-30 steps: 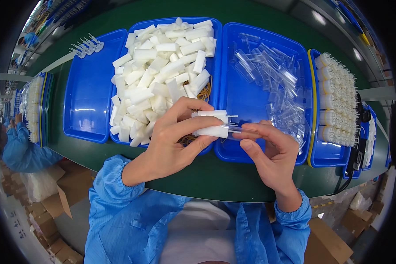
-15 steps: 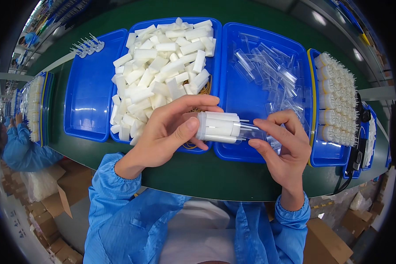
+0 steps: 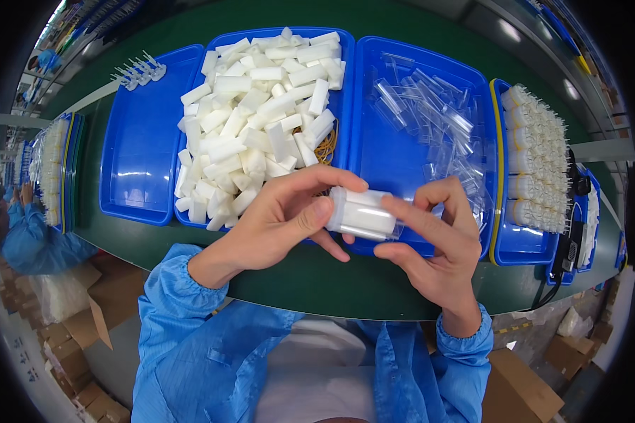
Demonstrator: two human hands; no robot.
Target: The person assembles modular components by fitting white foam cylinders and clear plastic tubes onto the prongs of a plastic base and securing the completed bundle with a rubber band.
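Note:
Both hands meet over the near edge of the green table [image 3: 190, 247]. My left hand [image 3: 275, 222] pinches a bundle of white plastic pieces [image 3: 363, 213] between thumb and fingers. My right hand [image 3: 437, 243] grips the same bundle's right end, where a clear plastic sleeve seems to cover it. Behind the hands a blue tray [image 3: 349, 84] is heaped with loose white pieces [image 3: 261, 120], with tan rubber bands [image 3: 326, 149] at its right side. A second blue tray [image 3: 391, 162] to the right holds several clear plastic caps [image 3: 437, 120].
An almost bare blue tray [image 3: 137, 155] sits at the left with a few clear pronged parts [image 3: 137, 69] behind it. At the right a tray [image 3: 515, 243] carries rows of finished white bundles [image 3: 540, 155]. Another worker in blue [image 3: 28, 236] sits far left. Cardboard boxes [image 3: 77, 317] stand below.
The bundle has moved down and toward me, and the clear sleeve now sits further over its right end. My right hand has closed more firmly around it.

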